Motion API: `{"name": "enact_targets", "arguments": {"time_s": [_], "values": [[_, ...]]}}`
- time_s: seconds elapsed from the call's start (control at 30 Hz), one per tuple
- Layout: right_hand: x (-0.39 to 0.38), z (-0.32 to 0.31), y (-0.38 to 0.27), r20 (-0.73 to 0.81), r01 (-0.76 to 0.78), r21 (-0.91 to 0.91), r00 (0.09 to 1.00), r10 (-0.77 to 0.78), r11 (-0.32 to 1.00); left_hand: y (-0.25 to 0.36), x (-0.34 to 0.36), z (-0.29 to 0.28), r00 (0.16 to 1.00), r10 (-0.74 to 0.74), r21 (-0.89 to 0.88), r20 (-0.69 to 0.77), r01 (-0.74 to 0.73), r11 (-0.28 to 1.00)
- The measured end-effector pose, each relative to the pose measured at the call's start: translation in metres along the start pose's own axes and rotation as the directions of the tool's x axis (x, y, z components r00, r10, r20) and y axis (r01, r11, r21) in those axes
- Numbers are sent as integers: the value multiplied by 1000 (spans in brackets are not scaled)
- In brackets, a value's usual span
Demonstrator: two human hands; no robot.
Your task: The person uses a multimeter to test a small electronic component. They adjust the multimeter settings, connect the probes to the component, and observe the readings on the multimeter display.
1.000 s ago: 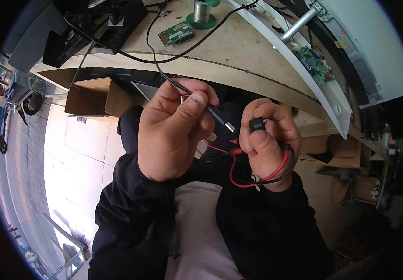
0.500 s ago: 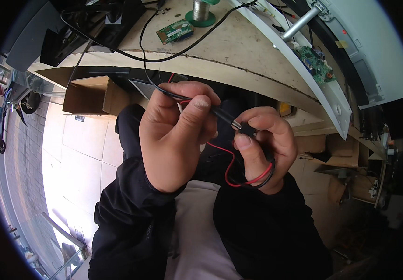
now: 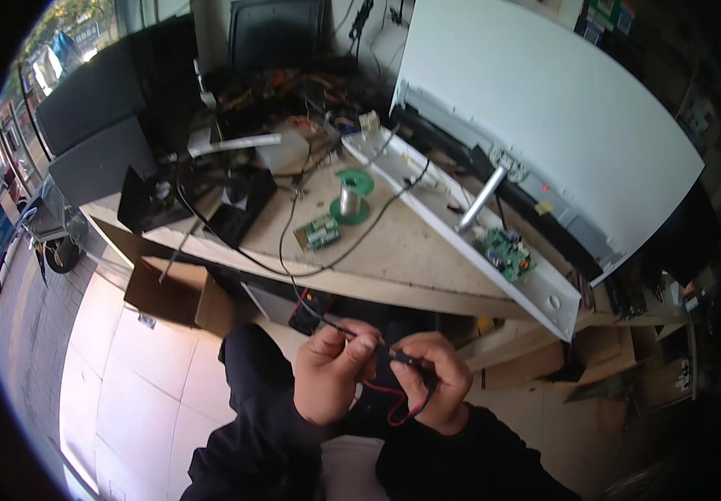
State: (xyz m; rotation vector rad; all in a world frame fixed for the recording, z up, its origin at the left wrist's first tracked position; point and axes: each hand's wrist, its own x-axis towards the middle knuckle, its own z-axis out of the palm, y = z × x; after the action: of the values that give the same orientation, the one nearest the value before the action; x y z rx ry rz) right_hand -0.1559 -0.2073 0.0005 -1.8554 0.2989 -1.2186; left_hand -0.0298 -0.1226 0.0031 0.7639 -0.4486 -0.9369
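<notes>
Both my hands are held close together over my lap, in front of the workbench edge. My left hand (image 3: 328,376) is closed on the barrel plug of a thin black cable (image 3: 312,311), which runs up from it to the bench. Pinched between thumb and fingers of my right hand (image 3: 440,376) is a small black power socket (image 3: 399,356). Red and black wires (image 3: 396,415) loop below it against the right hand. Plug and socket face each other, end to end; at this size I cannot tell how far one sits in the other.
On the bench (image 3: 410,263) are a green circuit board (image 3: 320,235), a solder spool (image 3: 349,203) and a long white panel (image 3: 427,219) carrying another board (image 3: 506,255). A large white-backed monitor (image 3: 544,108) stands at right. A cardboard box (image 3: 168,292) sits below left.
The view has tipped up, showing more of the bench and the monitor, with my hands lower and smaller in it. Both hands keep their hold on the plug and the socket.
</notes>
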Motion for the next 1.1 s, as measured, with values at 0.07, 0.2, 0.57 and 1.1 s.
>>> {"name": "enact_targets", "arguments": {"time_s": [0.07,0.2,0.57,1.1], "values": [[0,1,-2,-2,10,8,1000,-10,1000,4,0,1,1000,6,55,13,-7,998],[-4,2,-4,-15,26,-27,1000,-26,999,-1,-4,-1,999,-34,-1,26,34,999],[7,8,2,104,188,-111,979,-176,976,9,-10,-7,986,-163,-97,-19,160,982],[5,1,5,115,198,-53,975,-191,979,9,-8,-16,966,-220,-221,132,245,944]]}}
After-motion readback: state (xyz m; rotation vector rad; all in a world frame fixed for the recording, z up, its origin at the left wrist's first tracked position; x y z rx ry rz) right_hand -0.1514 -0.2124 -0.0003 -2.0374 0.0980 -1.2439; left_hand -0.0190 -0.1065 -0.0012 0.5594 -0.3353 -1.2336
